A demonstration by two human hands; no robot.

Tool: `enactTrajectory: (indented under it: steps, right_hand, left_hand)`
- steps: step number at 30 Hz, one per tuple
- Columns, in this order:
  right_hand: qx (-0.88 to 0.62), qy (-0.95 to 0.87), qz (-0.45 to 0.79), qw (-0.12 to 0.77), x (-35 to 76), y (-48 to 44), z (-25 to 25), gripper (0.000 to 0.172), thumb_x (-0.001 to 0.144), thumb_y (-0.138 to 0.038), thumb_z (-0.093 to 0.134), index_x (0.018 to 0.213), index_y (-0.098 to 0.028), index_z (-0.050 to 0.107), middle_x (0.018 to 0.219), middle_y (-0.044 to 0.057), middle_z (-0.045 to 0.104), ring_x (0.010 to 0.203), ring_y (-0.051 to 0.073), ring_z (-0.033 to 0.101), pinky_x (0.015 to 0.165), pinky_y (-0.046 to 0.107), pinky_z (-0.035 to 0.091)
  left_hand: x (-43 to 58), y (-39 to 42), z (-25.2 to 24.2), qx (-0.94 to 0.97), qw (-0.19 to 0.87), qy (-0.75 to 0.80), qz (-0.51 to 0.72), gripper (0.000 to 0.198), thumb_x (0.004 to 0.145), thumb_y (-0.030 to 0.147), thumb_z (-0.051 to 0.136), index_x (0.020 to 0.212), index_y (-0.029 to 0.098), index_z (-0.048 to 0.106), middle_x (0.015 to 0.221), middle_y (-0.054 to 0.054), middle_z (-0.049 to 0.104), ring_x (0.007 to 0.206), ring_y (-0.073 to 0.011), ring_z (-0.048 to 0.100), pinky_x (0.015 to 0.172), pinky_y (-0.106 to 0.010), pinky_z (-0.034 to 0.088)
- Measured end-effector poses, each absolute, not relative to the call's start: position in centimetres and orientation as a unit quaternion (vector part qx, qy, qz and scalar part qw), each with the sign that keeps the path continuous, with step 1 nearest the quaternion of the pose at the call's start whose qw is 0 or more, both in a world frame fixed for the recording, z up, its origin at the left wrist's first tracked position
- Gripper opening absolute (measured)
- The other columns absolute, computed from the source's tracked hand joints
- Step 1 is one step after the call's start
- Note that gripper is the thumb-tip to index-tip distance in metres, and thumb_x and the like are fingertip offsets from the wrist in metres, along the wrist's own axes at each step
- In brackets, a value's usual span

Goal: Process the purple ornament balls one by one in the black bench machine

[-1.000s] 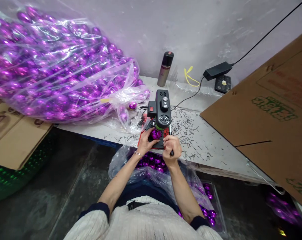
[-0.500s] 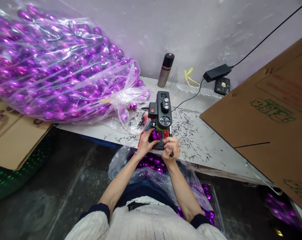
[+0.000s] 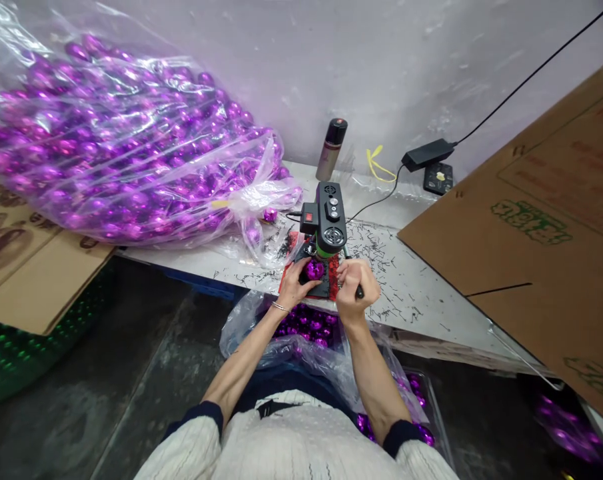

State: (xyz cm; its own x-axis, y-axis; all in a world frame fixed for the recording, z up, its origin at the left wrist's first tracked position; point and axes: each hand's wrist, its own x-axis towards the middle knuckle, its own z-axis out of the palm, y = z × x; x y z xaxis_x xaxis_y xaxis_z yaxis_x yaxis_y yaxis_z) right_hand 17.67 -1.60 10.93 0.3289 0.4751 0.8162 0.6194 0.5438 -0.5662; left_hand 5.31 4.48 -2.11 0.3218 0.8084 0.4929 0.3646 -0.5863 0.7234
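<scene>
With fingers and thumb curved round it, my left hand (image 3: 296,283) holds a shiny purple bauble (image 3: 314,269) on the black base of a small bench machine (image 3: 331,213). The machine's black head, with vents and buttons, overhangs the bauble. On the right side, my right hand (image 3: 356,285) is wrapped round the black-tipped lever handle (image 3: 360,292) of the machine. A red mat (image 3: 335,267) shows under the base. Below the table edge, more purple baubles (image 3: 311,327) lie in an open clear plastic bag (image 3: 236,333).
A large tied clear bag of purple baubles (image 3: 146,147) fills the table's left. Behind the machine stand a spray can (image 3: 331,148) and a power adapter (image 3: 428,155). A cardboard box (image 3: 531,233) leans in from the right. Small black scraps (image 3: 381,267) litter the tabletop.
My right hand has moved right and slightly up, away from the bauble, with the lever handle in it. My left hand stays at the bauble. The view has shifted slightly.
</scene>
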Motion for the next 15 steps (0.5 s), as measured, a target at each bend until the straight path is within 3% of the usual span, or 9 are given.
enactTrajectory:
  steps: [4,8,10,13,15]
  right_hand:
    - [-0.488,-0.587,-0.026,0.645,17.7,-1.9,13.2,0.031,0.099,-0.015,0.046,0.07,-0.022,0.051,0.069,-0.001,0.058,0.068,0.013,0.059,0.066,0.029,0.046]
    - [-0.468,-0.615,-0.061,0.632,17.9,-2.4,11.5,0.028,0.096,-0.01,0.045,0.073,-0.022,0.053,0.07,-0.001,0.06,0.069,0.013,0.061,0.065,0.029,0.046]
    - [-0.464,-0.623,-0.067,0.627,17.9,-2.5,10.5,0.027,0.095,-0.008,0.046,0.074,-0.022,0.054,0.07,-0.001,0.06,0.07,0.014,0.062,0.064,0.029,0.047]
    - [-0.457,-0.622,-0.067,0.632,17.8,-2.6,9.9,0.027,0.094,-0.007,0.046,0.073,-0.022,0.053,0.067,-0.002,0.058,0.069,0.015,0.062,0.063,0.029,0.047]
    - [-0.456,-0.619,-0.067,0.637,17.6,-2.6,10.0,0.028,0.094,-0.007,0.045,0.072,-0.023,0.052,0.065,-0.002,0.056,0.069,0.015,0.062,0.063,0.029,0.047]
  left_hand:
    - [3.8,1.1,-2.0,0.85,0.17,0.304,0.394,0.059,0.098,0.038,0.061,0.152,0.021,0.043,0.147,-0.017,0.058,0.139,-0.0293,0.055,0.12,-0.056,0.038]
    - [2.2,-2.6,-2.3,0.899,0.123,0.241,0.344,0.076,0.093,0.059,0.062,0.155,0.02,0.04,0.157,-0.021,0.046,0.147,-0.033,0.045,0.121,-0.058,0.036]
    - [1.9,-2.0,-2.2,0.895,0.124,0.243,0.354,0.075,0.095,0.063,0.056,0.155,0.021,0.04,0.157,-0.02,0.046,0.147,-0.0326,0.045,0.12,-0.057,0.038]
    - [2.0,3.4,-0.6,0.833,0.142,0.341,0.412,0.053,0.104,0.046,0.044,0.152,0.022,0.045,0.153,-0.018,0.051,0.144,-0.029,0.049,0.119,-0.054,0.04]
    - [2.1,9.1,1.5,0.765,0.152,0.438,0.447,0.047,0.104,0.037,0.042,0.146,0.018,0.051,0.15,-0.019,0.054,0.143,-0.0311,0.049,0.12,-0.054,0.038]
